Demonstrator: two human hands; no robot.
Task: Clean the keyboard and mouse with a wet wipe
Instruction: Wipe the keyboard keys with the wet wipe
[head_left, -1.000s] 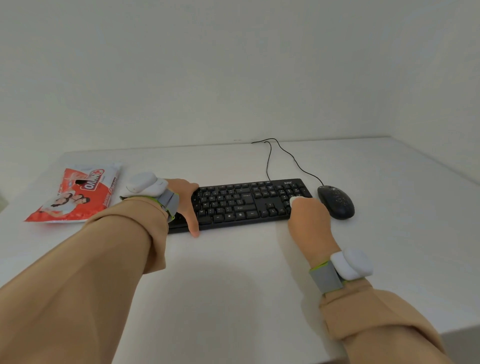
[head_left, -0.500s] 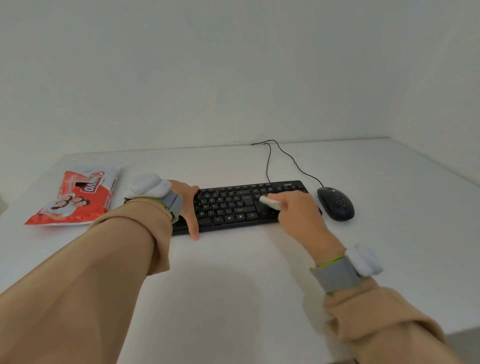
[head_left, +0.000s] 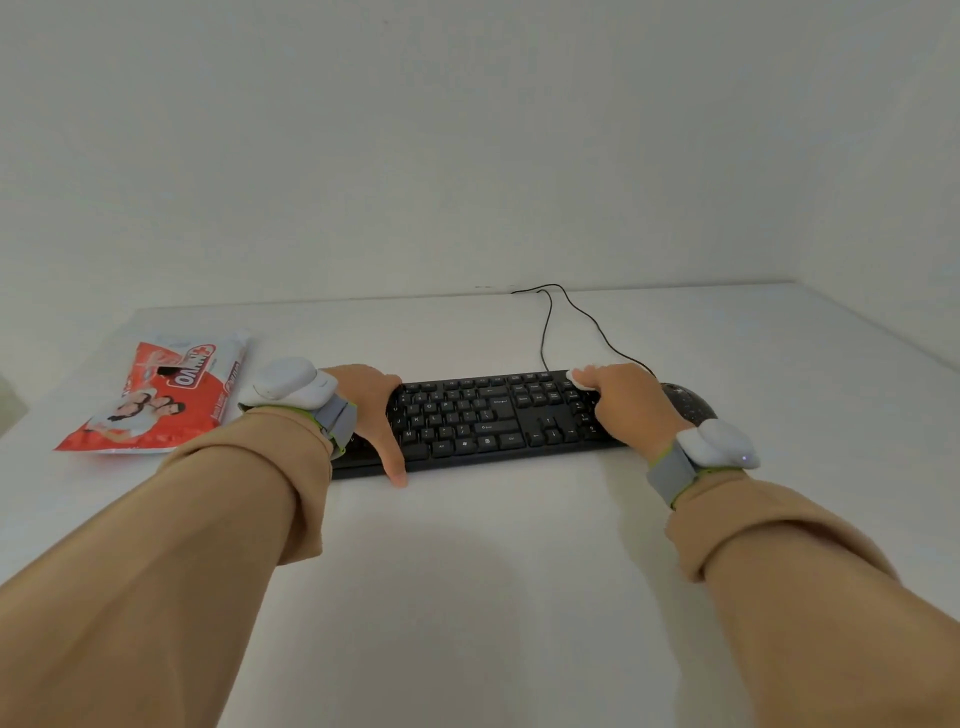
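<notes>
A black keyboard (head_left: 483, 415) lies across the middle of the white table (head_left: 467, 571). My left hand (head_left: 369, 410) rests on its left end, thumb hanging over the front edge, holding it in place. My right hand (head_left: 626, 402) lies on the keyboard's right end, fingers closed on a small white wet wipe (head_left: 582, 382) pressed against the far right keys. The black mouse (head_left: 688, 402) sits just right of the keyboard, partly hidden behind my right hand and wrist.
A red and white pack of wet wipes (head_left: 161, 395) lies at the left of the table. Two black cables (head_left: 566, 317) run from keyboard and mouse to the wall. The table's right edge slants along the right side.
My right hand with the wipe slid left to the keyboard's middle, then back to the far right corner. My left hand stayed on the left end.
</notes>
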